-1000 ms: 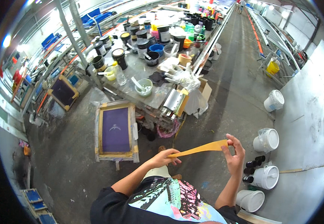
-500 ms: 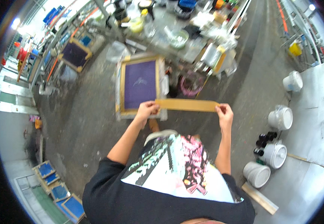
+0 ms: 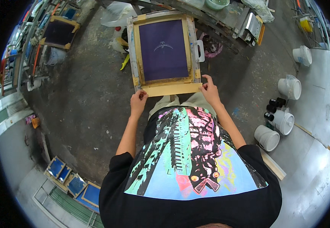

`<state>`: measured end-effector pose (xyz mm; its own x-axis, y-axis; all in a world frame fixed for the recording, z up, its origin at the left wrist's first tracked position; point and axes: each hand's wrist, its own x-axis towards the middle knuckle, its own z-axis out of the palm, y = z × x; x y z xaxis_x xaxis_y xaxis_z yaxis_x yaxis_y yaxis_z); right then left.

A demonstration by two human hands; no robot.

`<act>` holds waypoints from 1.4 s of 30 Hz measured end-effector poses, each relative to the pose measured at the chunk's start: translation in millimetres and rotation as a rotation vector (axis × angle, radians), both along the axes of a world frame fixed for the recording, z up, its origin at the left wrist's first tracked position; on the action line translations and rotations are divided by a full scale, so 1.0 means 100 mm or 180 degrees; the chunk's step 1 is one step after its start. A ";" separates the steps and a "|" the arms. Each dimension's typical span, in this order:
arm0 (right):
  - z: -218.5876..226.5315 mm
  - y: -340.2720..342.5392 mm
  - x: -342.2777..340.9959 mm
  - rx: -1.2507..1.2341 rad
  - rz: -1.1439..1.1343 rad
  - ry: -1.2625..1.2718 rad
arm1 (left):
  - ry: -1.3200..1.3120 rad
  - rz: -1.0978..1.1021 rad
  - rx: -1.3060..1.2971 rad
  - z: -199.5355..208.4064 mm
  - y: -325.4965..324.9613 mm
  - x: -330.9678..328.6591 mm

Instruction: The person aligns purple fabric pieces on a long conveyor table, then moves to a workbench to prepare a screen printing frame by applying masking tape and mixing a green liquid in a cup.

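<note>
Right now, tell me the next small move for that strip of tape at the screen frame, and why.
Probably press the tan tape strip down flat along the near edge of the screen frame. The left hand and right hand each pinch one end, and the strip already lies lined up along that edge, where the other sides already carry tan tape.

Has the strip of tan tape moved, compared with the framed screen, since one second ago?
Yes. The tan tape strip was held in the air, apart from the framed screen; now it lies along the frame's near edge.
</note>
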<state>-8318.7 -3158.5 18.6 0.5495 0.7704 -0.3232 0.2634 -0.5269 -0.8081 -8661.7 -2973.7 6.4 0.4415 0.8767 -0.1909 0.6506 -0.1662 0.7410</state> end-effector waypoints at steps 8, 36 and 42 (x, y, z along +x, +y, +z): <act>-0.25 0.51 -0.08 0.0569 0.0839 -0.0927 | 0.0453 -0.0598 0.0794 -0.04 0.51 0.03; -0.55 0.60 0.03 0.0615 0.1771 -0.2908 | 0.0641 -0.1083 0.1994 -0.37 0.80 0.07; -0.54 0.56 0.00 0.0599 0.1812 -0.2800 | 0.0945 -0.1231 0.1908 -0.36 0.76 -0.02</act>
<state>-8319.1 -3102.3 -35.3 0.0749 0.9837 0.1633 0.9627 -0.0286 -0.2691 -8664.1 -2898.0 -29.8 0.7420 0.6614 0.1094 0.6219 -0.7400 0.2561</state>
